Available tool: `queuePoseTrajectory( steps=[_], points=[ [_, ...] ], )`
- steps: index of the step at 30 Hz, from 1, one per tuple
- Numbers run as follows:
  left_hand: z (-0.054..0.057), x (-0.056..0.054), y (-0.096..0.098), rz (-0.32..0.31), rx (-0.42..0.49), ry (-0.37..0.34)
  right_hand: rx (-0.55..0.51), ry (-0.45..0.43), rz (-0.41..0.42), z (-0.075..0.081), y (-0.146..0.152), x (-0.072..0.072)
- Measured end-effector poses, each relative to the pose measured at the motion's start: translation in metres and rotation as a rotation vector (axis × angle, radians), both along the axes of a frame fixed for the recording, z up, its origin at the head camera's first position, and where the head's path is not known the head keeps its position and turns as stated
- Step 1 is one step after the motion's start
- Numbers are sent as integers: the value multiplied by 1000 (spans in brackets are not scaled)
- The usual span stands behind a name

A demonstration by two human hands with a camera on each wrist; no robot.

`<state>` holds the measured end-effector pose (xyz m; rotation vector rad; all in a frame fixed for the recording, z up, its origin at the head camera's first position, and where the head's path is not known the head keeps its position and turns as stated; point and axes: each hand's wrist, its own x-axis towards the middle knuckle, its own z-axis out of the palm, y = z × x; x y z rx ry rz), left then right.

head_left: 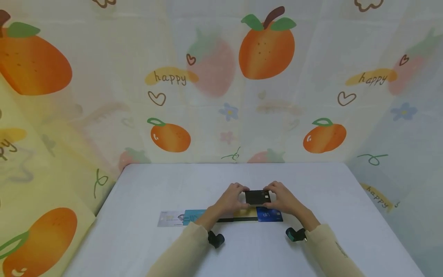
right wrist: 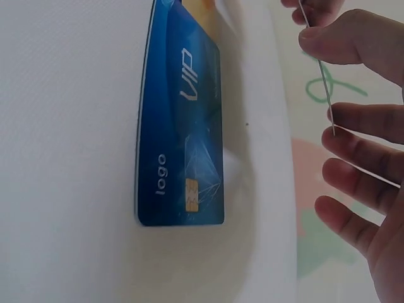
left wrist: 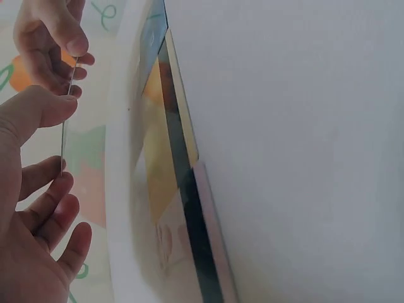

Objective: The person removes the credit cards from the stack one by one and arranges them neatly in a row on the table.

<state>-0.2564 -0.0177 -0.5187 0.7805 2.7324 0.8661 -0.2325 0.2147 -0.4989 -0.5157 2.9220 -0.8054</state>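
Observation:
A black bank card [head_left: 257, 197] with a small chip stands raised over the table, its face toward the head camera. My left hand [head_left: 229, 201] pinches its left end between thumb and fingers. At the other end, my right hand [head_left: 284, 198] grips it the same way. Both wrist views show the card edge-on as a thin line. Below the hands lies a row of cards: a silver one [head_left: 169, 218], a teal one [head_left: 193, 216], a gold one [head_left: 246, 214] and a blue VIP card [right wrist: 180, 126] at the right end. My left forearm hides part of the row.
The white table [head_left: 138, 246] reaches back to a fruit-print cloth [head_left: 211, 127], which also hangs at both sides. A small black device [head_left: 216, 239] sits at my left wrist and another [head_left: 295, 234] at my right.

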Motion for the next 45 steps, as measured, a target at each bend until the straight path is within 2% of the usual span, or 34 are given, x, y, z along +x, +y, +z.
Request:
queuePoseTrajectory(
  steps=[5, 13, 20, 25, 37, 45],
  points=[
    [0, 6, 5, 6, 2, -22, 0, -16, -10, -1, 6, 5],
    [-6, 12, 16, -27, -6, 27, -4, -39, -21, -4, 18, 15],
    [-3, 18, 29, -40, 11, -13, -1, -60, -62, -4, 28, 23],
    [-3, 21, 36, -39, -1, -18, -10, -72, -59, -2, 33, 27],
    [-7, 26, 45, -46, -31, 28, 10, -96, -55, -4, 41, 31],
    [-13, 29, 54, -30, -51, 47, 37, -79, -46, -4, 48, 30]
  ],
)
